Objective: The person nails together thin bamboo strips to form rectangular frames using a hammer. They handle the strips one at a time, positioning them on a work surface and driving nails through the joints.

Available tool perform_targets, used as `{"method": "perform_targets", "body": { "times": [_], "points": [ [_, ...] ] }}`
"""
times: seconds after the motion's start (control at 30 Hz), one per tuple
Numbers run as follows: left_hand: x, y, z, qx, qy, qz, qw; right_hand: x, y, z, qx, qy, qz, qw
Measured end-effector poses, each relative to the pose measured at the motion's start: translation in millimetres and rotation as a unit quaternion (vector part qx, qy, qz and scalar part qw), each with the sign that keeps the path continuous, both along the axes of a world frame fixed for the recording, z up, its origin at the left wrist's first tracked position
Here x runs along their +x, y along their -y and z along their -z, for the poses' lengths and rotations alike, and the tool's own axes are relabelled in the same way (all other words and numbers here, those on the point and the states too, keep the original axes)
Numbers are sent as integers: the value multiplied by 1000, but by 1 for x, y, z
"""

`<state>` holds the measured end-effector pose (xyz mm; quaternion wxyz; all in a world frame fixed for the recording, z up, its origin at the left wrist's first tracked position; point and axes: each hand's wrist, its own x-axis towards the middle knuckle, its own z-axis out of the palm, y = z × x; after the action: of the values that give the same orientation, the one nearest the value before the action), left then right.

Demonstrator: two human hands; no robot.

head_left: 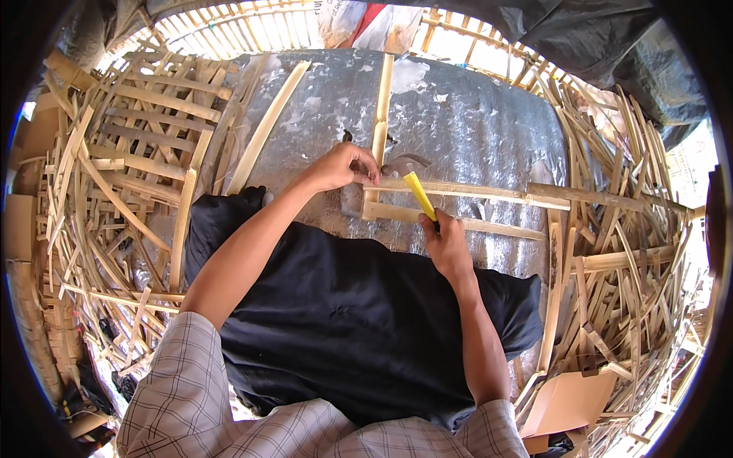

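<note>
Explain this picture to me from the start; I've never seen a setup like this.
There is no machine here, only a person's bare hands. The single picture comes from a fisheye camera worn on the head, looking down, so straight edges bend toward the rim.

The right hand grips a yellow-handled tool with a grey metal head, apparently a hammer. The left hand is bent close to where the pale strips meet; whether it pinches anything small is unclear.

Under the work is a worn silvery-grey sheet. On it lie a lengthwise strip, two crosswise strips and, farther left, a slanted strip. Black cloth covers the lap, and more strips are heaped on both sides.
</note>
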<state>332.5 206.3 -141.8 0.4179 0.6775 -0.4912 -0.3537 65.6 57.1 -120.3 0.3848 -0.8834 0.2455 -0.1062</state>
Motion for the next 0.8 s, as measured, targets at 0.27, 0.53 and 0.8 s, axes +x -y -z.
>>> {"method": "perform_targets", "body": {
  "times": [0.27, 0.53, 0.8],
  "points": [
    [-2, 0, -3, -5, 11, 0, 1000, 0, -6, -2, -61, -30, 23, 997],
    [-3, 1, -6, 7, -21, 5, 1000, -11, -1, -13, -70, -44, 29, 996],
    [-3, 1, -5, 0, -35, 7, 999, -17, 4, 6, -144, -51, 22, 988]
  ]
}}
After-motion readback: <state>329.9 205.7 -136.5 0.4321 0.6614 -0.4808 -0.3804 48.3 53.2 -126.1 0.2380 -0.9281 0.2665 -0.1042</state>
